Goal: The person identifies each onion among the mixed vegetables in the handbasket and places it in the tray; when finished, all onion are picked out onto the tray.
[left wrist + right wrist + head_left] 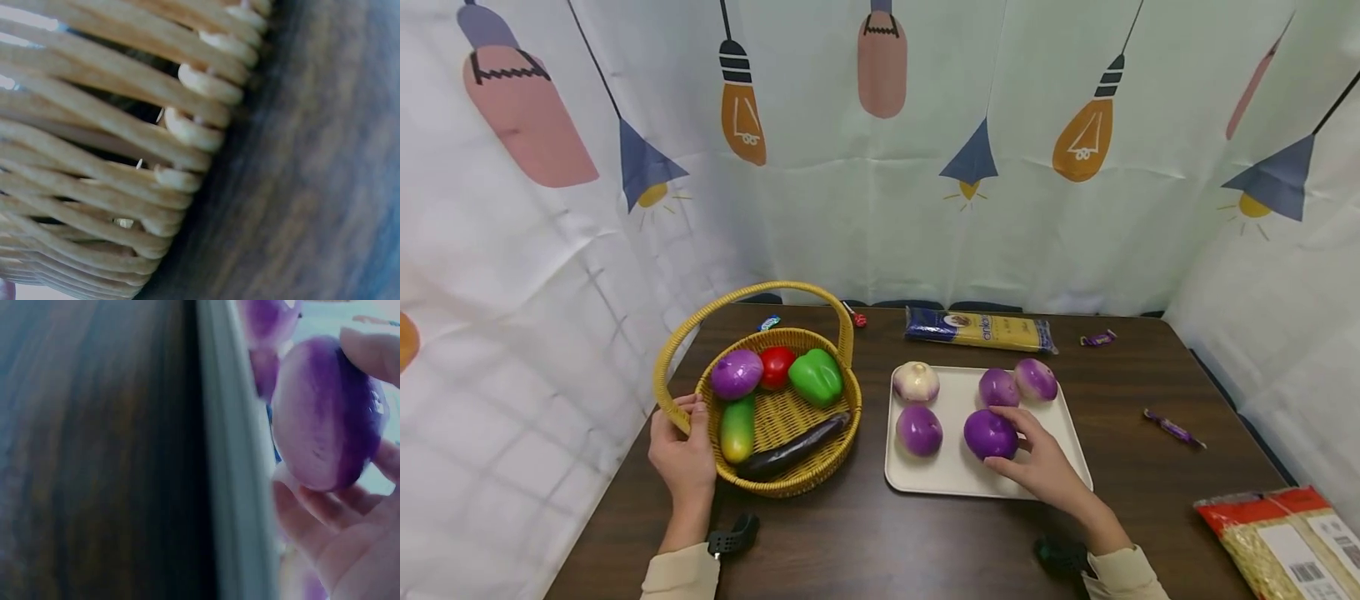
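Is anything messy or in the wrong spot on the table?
A little. One purple onion sits in the basket with other vegetables, away from the onions on the tray. Candy wrappers lie scattered on the table. Nothing looks spilled or broken.

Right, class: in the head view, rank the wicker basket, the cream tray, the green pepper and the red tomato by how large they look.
1. and 2. wicker basket and cream tray: too alike to rank; the basket's handle adds height.
3. green pepper.
4. red tomato, partly hidden behind the pepper and an onion.
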### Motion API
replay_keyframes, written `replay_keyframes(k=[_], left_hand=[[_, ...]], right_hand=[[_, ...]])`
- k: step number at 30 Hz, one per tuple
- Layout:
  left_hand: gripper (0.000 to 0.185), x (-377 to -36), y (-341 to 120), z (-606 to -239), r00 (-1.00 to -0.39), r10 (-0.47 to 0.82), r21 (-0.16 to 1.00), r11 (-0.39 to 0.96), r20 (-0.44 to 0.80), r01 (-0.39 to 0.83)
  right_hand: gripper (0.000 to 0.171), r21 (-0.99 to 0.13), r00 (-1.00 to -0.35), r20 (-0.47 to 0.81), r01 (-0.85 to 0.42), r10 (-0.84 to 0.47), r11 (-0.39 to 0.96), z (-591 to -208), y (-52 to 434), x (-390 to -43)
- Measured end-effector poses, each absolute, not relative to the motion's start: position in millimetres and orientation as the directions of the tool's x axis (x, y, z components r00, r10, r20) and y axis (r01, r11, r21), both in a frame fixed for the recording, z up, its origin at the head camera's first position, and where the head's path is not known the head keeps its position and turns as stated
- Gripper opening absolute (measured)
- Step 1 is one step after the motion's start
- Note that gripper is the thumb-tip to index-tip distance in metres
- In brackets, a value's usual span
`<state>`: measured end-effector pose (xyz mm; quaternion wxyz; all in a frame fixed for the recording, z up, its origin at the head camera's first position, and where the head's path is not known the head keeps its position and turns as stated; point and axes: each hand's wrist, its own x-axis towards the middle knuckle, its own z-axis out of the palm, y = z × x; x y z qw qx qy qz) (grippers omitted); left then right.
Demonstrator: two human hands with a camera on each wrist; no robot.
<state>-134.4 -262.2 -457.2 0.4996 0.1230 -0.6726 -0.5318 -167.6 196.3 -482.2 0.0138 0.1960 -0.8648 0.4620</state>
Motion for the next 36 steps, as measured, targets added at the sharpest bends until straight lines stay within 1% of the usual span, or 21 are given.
replay_keyframes(k=[5, 14, 20, 23, 26, 29, 31, 33, 36], left_hand=[[0.015, -134, -261, -456, -0.475, -0.690, 0.836, 0.412, 0.547, 0.363], [0.015, -135, -262, -458, -0.468, -0.689, 0.831, 0.414, 0.553, 0.372], [0.015, -134, -261, -456, -0.474, -0.685, 0.831, 0.420, 0.554, 0.364], [0.015, -133, -262, -455, -0.476, -0.685, 0.833, 0.419, 0.552, 0.362], [0.015, -133, -262, -454, -0.472, -0.688, 0.833, 0.420, 0.551, 0.361], [0.014, -133, -262, -454, -0.463, -0.692, 0.831, 0.423, 0.554, 0.361], [0.014, -133, -262, -454, -0.458, -0.694, 0.830, 0.424, 0.555, 0.364], [0.015, -133, -262, -454, -0.459, -0.692, 0.829, 0.426, 0.556, 0.363], [0.015, -133, -262, -456, -0.466, -0.688, 0.829, 0.424, 0.556, 0.364]], right_hand=[[0.066, -0.798, -0.916, 0.194, -0.355, -0.351, 0.487, -491, 199, -168], [0.075, -0.792, -0.937, 0.202, -0.327, -0.283, 0.515, -496, 202, -171], [0.081, -0.759, -0.935, 0.219, -0.343, -0.278, 0.554, -493, 208, -170], [0.077, -0.764, -0.931, 0.235, -0.354, -0.279, 0.539, -485, 212, -169], [0.067, -0.761, -0.919, 0.282, -0.389, -0.276, 0.519, -472, 210, -169], [0.057, -0.748, -0.894, 0.341, -0.446, -0.291, 0.491, -454, 195, -170], [0.052, -0.740, -0.874, 0.366, -0.481, -0.319, 0.469, -442, 176, -172], [0.049, -0.733, -0.849, 0.385, -0.519, -0.361, 0.440, -432, 152, -173], [0.046, -0.715, -0.792, 0.407, -0.586, -0.455, 0.380, -422, 110, -178]])
